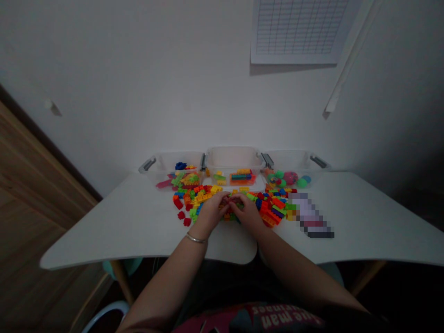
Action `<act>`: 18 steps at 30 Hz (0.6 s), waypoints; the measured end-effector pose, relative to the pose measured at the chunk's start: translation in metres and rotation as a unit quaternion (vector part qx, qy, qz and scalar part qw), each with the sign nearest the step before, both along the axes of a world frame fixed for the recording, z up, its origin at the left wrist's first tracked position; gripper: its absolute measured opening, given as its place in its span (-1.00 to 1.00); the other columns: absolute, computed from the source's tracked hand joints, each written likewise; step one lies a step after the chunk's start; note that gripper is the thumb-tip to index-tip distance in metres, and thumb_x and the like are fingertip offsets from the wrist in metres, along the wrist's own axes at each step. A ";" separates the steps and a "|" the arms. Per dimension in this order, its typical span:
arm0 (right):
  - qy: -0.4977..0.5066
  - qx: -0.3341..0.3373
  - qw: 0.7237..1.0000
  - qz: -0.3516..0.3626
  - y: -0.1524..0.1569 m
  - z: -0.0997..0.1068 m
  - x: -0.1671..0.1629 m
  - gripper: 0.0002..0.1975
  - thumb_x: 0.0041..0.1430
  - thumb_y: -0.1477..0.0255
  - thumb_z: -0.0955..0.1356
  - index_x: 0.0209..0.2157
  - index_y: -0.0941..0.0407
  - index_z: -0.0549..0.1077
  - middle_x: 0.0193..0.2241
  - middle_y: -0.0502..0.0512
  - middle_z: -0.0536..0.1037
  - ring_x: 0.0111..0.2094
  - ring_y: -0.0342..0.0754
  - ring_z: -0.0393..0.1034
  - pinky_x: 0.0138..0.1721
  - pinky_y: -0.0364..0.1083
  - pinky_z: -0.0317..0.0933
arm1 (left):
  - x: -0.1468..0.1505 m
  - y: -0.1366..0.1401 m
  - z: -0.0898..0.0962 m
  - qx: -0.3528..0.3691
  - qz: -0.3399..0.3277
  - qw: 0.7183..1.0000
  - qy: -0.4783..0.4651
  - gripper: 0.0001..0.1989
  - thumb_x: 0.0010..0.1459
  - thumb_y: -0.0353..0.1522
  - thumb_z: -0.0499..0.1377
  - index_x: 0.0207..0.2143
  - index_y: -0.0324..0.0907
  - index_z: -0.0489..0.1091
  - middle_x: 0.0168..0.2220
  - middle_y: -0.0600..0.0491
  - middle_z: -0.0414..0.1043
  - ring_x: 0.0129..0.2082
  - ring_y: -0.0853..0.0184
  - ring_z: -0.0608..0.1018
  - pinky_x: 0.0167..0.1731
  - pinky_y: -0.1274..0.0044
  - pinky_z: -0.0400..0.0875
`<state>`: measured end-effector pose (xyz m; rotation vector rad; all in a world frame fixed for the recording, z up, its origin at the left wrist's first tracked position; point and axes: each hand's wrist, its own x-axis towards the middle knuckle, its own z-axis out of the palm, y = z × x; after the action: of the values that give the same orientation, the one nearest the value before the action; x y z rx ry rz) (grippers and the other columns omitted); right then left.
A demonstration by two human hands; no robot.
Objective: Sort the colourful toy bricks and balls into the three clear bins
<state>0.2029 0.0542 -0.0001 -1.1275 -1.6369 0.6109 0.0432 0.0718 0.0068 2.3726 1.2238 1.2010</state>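
My left hand (215, 206) and my right hand (243, 208) meet over a heap of colourful plastic toy building bricks (272, 215) on the white table. The fingers of both are curled, with their tips close together. Something small and reddish shows between them, but the fingers cover most of it. Loose bricks lie all around, and a few red ones (187, 222) are at the heap's left edge. A bracelet (196, 238) circles my left wrist.
Behind the heap stand three clear plastic bins: the left one (180, 156) and middle one (236, 155) hold bricks, the right one (289, 157) holds colourful balls. A blurred flat object (310, 215) lies right of the bricks. The white table (104, 226) has a curved front edge.
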 end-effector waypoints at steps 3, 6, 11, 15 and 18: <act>0.002 -0.012 1.000 0.008 -0.001 0.002 -0.001 -0.87 0.15 0.36 0.32 -0.24 0.06 0.44 -0.26 0.07 0.55 -0.21 -0.01 0.47 -0.13 0.03 0.33 | 0.000 0.001 -0.001 0.003 0.000 1.000 0.004 -0.65 0.11 -0.49 0.20 -0.02 -0.14 0.34 -0.23 0.06 0.52 -0.26 0.36 0.58 -0.20 0.49 0.50; 0.009 -0.020 1.000 0.008 -0.002 0.002 -0.001 -0.86 0.15 0.37 0.32 -0.24 0.07 0.44 -0.26 0.08 0.55 -0.23 -0.02 0.47 -0.18 0.01 0.35 | 0.000 0.000 -0.002 0.018 0.038 0.999 0.025 -0.70 0.12 -0.44 0.22 -0.06 -0.13 0.37 -0.27 0.06 0.52 -0.28 0.34 0.58 -0.24 0.49 0.49; -0.006 0.000 1.000 0.014 0.000 0.001 -0.001 -0.85 0.12 0.36 0.34 -0.24 0.07 0.44 -0.28 0.08 0.54 -0.26 -0.03 0.46 -0.18 0.01 0.36 | 0.000 -0.002 -0.001 0.037 0.107 0.992 0.049 -0.75 0.10 -0.39 0.24 -0.13 -0.14 0.41 -0.33 0.05 0.52 -0.31 0.29 0.58 -0.29 0.49 0.47; -0.001 0.039 0.999 -0.006 0.002 0.000 -0.001 -0.83 0.06 0.40 0.33 -0.24 0.07 0.41 -0.27 0.09 0.53 -0.26 -0.02 0.46 -0.16 0.03 0.37 | 0.000 -0.001 -0.001 0.045 0.104 0.992 0.048 -0.76 0.12 -0.38 0.22 -0.12 -0.14 0.39 -0.32 0.05 0.51 -0.33 0.31 0.57 -0.30 0.50 0.46; 0.017 0.079 0.996 -0.045 0.005 0.003 0.003 -0.80 0.05 0.41 0.32 -0.22 0.07 0.39 -0.24 0.13 0.51 -0.19 0.00 0.44 -0.09 0.06 0.36 | 0.000 -0.002 0.002 0.059 0.091 0.993 0.036 -0.81 0.16 -0.38 0.17 -0.14 -0.14 0.39 -0.31 0.04 0.50 -0.31 0.32 0.56 -0.30 0.50 0.46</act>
<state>0.2054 0.0597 0.0033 -1.0633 -1.5684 0.4325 0.0429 0.0703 0.0090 2.4511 1.4597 1.2836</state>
